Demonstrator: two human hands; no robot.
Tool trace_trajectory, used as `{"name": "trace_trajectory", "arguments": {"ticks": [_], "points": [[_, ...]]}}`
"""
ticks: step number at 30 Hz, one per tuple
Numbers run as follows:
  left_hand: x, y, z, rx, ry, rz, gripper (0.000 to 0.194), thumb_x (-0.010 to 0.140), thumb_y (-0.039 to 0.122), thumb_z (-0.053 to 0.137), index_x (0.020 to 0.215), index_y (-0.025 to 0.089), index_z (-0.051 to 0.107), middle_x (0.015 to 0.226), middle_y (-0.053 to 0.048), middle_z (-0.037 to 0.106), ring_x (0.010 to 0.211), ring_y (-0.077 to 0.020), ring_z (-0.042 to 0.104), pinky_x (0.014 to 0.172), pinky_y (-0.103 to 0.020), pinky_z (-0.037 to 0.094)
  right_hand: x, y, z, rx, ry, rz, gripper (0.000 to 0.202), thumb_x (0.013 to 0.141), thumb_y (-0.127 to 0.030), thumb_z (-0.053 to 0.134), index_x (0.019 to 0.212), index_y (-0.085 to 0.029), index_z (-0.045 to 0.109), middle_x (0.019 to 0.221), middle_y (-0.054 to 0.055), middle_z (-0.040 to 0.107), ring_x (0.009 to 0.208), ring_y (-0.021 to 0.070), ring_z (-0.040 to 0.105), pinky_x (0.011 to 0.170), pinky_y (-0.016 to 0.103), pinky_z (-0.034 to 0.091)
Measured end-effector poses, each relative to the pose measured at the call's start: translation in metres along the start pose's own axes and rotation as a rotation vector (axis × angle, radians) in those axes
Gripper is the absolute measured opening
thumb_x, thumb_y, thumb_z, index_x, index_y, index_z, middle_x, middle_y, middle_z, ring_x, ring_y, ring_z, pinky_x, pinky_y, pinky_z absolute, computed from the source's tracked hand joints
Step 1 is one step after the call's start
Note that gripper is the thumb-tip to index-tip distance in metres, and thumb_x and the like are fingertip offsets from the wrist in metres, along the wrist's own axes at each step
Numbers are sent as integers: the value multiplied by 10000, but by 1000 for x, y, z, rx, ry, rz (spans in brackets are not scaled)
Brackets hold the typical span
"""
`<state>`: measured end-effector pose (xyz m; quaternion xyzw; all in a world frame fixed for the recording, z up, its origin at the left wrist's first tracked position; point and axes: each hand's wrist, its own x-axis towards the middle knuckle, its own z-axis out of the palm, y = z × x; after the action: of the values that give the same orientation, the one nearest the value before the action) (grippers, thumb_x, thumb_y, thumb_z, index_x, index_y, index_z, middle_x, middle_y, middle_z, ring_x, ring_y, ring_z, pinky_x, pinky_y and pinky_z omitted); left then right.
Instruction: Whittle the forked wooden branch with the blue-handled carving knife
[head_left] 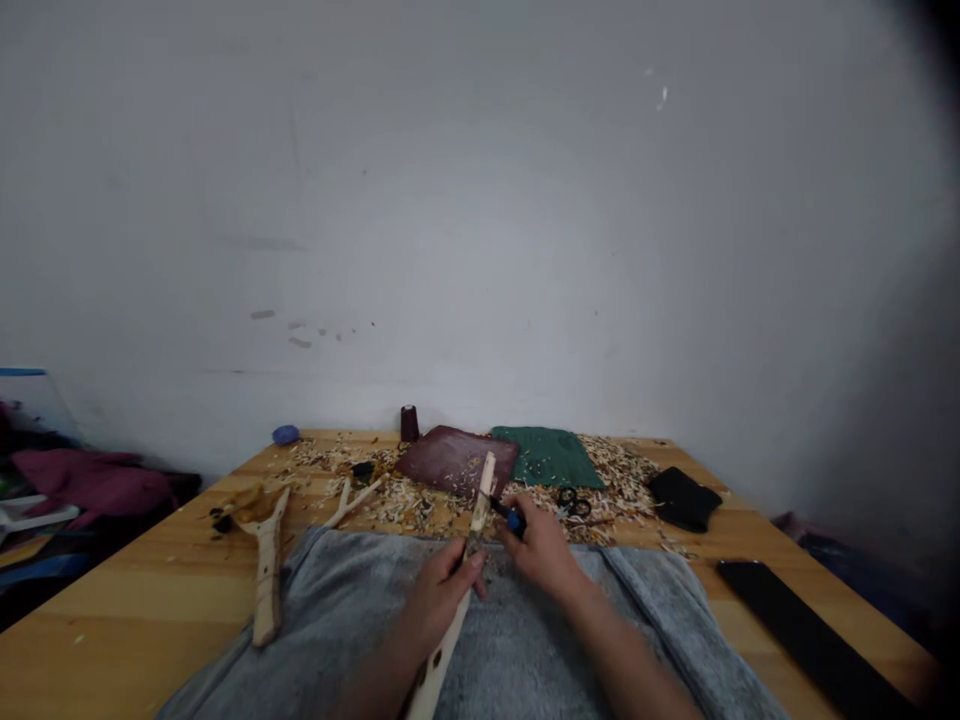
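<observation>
My left hand [444, 588] is closed around a pale, peeled wooden stick [437, 675] with dark knots, which slants up and away from me over a grey cloth [532, 640]. In my right hand [546, 548] is a knife [514, 520] with a blue and black handle. Its dark blade meets the stick, or lies very near it, just beyond my left fingers. Part of the knife's handle is hidden by my right fingers. Left of the cloth, a forked wooden piece [268, 575] rests on the table, and a smaller forked twig [352, 503] lies farther back.
Wood shavings [626, 475] cover the back of the wooden table [120, 590]. Among them lie maroon sheet material [450, 460], a green sheet [555, 455] and scissors [574, 502]. A dark thread spool [409, 424] stands near the wall. Two black items [684, 498] [810, 630] lie right.
</observation>
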<state>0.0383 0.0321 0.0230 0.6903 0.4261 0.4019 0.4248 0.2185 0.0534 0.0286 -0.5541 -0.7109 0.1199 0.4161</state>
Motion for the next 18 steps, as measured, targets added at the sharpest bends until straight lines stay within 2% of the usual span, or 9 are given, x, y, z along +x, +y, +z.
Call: {"name": "trace_trajectory", "arguments": {"ticks": [3, 7, 10, 18], "points": [[2, -6, -1, -130, 10, -67, 327, 835, 499, 474, 829, 199, 602, 600, 19, 627, 591, -159, 524, 607, -257, 383, -4, -7, -5, -263, -78, -59, 190, 815, -326, 507, 958, -225, 582, 776, 16, 669, 679, 162, 589, 586, 229, 315], [3, -12, 0, -231, 21, -145, 381, 802, 563, 490, 859, 195, 574, 607, 20, 622, 460, -118, 453, 450, -222, 345, -6, -14, -7, -481, -138, -127, 133, 807, -273, 501, 886, -220, 594, 859, 35, 682, 736, 163, 606, 610, 237, 303], [2, -12, 1, -259, 36, -176, 426, 770, 606, 503, 859, 193, 562, 603, 20, 614, 442, -111, 435, 404, -210, 333, -6, -15, -5, -550, -143, -146, 122, 810, -277, 497, 864, -215, 587, 842, 36, 676, 739, 166, 607, 608, 247, 297], [1, -2, -1, -257, 68, -191, 477, 725, 646, 526, 836, 184, 570, 628, 3, 619, 486, -127, 478, 416, -220, 366, -5, -16, -6, -583, -184, -111, 131, 814, -271, 503, 899, -220, 589, 877, 33, 675, 771, 168, 613, 620, 252, 308]]}}
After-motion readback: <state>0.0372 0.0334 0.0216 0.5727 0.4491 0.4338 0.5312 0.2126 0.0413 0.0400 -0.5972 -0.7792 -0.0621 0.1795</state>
